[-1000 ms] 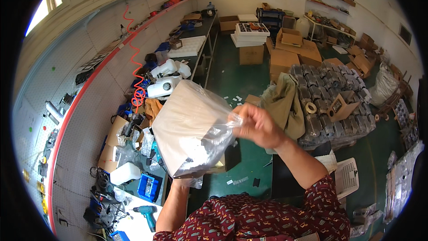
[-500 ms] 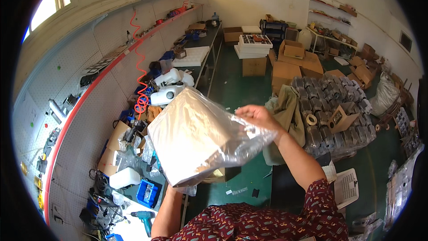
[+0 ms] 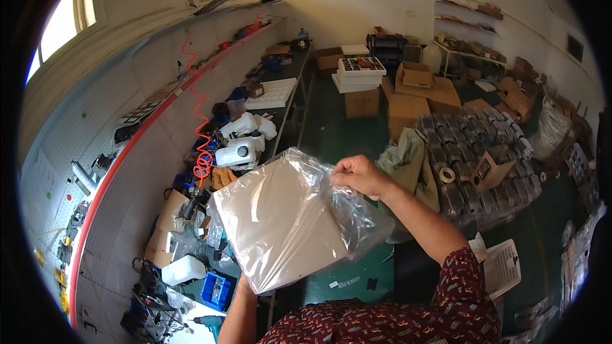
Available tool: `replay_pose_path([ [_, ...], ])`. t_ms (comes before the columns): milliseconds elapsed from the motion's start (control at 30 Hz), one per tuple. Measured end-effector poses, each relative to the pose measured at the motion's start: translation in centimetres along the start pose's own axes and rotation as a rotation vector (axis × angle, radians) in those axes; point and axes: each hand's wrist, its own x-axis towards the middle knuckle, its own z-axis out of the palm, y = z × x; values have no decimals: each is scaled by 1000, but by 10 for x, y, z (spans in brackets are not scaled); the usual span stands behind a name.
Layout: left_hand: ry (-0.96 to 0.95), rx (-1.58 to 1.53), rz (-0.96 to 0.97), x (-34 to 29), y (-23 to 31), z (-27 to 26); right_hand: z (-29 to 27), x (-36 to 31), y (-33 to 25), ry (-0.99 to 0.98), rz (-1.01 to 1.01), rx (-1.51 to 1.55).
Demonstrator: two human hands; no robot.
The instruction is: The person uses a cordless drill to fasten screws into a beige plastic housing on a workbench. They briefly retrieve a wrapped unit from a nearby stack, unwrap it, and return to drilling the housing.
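A cardboard box inside a clear plastic bag is held up in front of me, tilted, its broad pale brown side facing up. My left hand supports it from below at the near left corner; its fingers are hidden behind the box. At the bag's far right edge, my right hand has its fingers closed on the plastic film. The film is bunched and loose between this hand and the box, and stretched in creases across the box's face.
Along the left runs a cluttered workbench with white plastic tanks, a blue bin, a teal power drill and a coiled red air hose. Stacked grey parts and a green cloth are at right. Cardboard boxes stand beyond.
The box has tipped so its broad side faces me, and it sits slightly lower. My right hand has gone from loosely spread fingers to a pinch on the bag's edge.
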Motion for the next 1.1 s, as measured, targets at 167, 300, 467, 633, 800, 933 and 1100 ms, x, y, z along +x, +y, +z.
replay_pose_path([
  [167, 51, -1, -12, -5, -11, -10, -8, -17, -6, -332, -205, 722],
  [300, 78, -16, -30, -3, -22, -19, -8, -7, 43, 262, -167, 677],
  [467, 97, -16, -44, 5, -29, -26, -14, -44, 113, -366, 109, 326],
  [633, 94, -9, -48, 24, -41, -29, -28, -66, 131, -706, 169, 426],
  [800, 128, -22, 2, 37, -59, -44, 14, -43, 92, -355, 216, 730],
  [933, 208, -71, -19, 39, -60, -55, 36, -5, 71, 56, -237, 190],
  [1100, 193, 124, 101, 30, -57, -49, 32, 44, 68, 266, -418, 259],
])
